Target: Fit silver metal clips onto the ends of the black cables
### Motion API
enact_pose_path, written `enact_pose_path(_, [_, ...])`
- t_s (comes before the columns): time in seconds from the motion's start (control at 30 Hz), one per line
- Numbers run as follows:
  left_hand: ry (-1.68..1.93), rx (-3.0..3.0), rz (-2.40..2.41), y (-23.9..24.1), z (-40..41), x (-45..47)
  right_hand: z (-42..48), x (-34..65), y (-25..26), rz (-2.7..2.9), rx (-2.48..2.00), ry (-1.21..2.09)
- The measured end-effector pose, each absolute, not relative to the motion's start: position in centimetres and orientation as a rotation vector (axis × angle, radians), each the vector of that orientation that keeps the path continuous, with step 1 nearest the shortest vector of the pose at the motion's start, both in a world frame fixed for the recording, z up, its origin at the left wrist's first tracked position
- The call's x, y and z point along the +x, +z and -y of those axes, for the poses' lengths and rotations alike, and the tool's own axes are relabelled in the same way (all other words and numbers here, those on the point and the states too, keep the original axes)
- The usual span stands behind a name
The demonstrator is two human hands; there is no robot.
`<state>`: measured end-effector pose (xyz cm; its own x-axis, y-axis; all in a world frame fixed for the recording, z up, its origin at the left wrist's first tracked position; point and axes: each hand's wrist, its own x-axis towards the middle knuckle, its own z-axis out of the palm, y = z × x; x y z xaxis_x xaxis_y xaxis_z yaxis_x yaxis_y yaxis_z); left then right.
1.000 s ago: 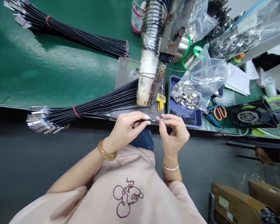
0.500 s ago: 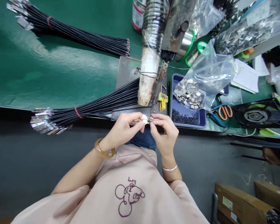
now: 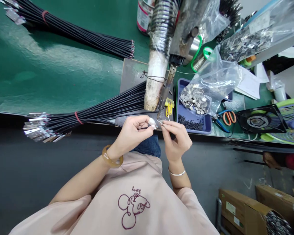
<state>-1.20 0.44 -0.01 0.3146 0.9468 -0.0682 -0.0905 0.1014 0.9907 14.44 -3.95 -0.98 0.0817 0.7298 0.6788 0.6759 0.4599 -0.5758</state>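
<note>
Left hand (image 3: 138, 130) and right hand (image 3: 176, 137) nearly meet at the counter (image 3: 63, 80) edge

We see a black cable (image 3: 110, 123) running left to right into our left hand, its tip too small to make out. That hand slants in from the left, thumb and fingertips clamped on the cable. Our right hand, wrist nearest us, pinches a small metal piece (image 3: 159, 122) just beside them. The cable bundle (image 3: 112, 105) lies left of both.

Shirt (image 3: 107, 209): upside-down script (image 3: 136, 190), apparently "Disney"; box labels (image 3: 230, 208) illegible.
</note>
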Motion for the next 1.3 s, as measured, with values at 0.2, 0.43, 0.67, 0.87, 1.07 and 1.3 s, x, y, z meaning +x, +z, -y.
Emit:
enact_pose_path(0.2, [1.023,1.221,-0.986,-0.2,-0.5,-1.1,3.9,14.6,-1.5,1.540,-1.284,0.334])
enact_pose_path(0.43, [1.063,1.197,-1.024,0.3,-0.6,-0.7,3.6,14.4,-1.7,1.767,-1.227,-0.039])
enact_pose_path(0.67, [1.087,1.200,-1.115,0.2,-0.6,-0.4,3.2,14.6,-1.6,1.836,-1.184,-0.108])
enact_pose_path(0.87, [1.086,1.251,-1.143,0.6,-0.7,-0.3,3.0,14.5,-1.5,1.841,-1.175,-0.125])
enact_pose_path(1.07, [1.084,1.291,-1.182,1.0,-0.7,-0.4,3.1,14.4,-1.1,1.859,-1.185,-0.173])
enact_pose_path(1.3, [1.064,1.278,-1.158,0.9,-0.6,-0.5,3.3,14.6,-1.3,1.912,-1.160,-0.172])
